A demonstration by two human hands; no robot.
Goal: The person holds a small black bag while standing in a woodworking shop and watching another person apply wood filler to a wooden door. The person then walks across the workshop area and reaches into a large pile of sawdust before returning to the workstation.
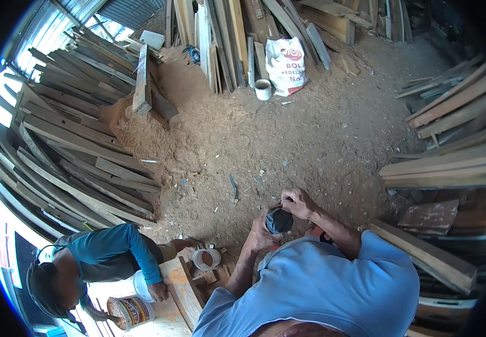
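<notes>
My left hand (261,234) is wrapped round the left side of a dark, rounded object (279,221) in front of my chest. Its top looks black and grey, and I cannot make out its kind. My right hand (298,203) is closed at the far right edge of the same object, with its fingers curled in. Whatever those fingers pinch is too small or too hidden to name. A bit of red and black (323,233) shows beneath my right forearm, mostly covered.
At the left a co-worker in teal sleeves (125,247) leans over a printed bucket (130,312) by a wooden board (181,286). A white pail (206,258) stands nearby. Stacked planks (80,146) line the left; more timber (451,168) lies right. A white sack (285,64) stands ahead.
</notes>
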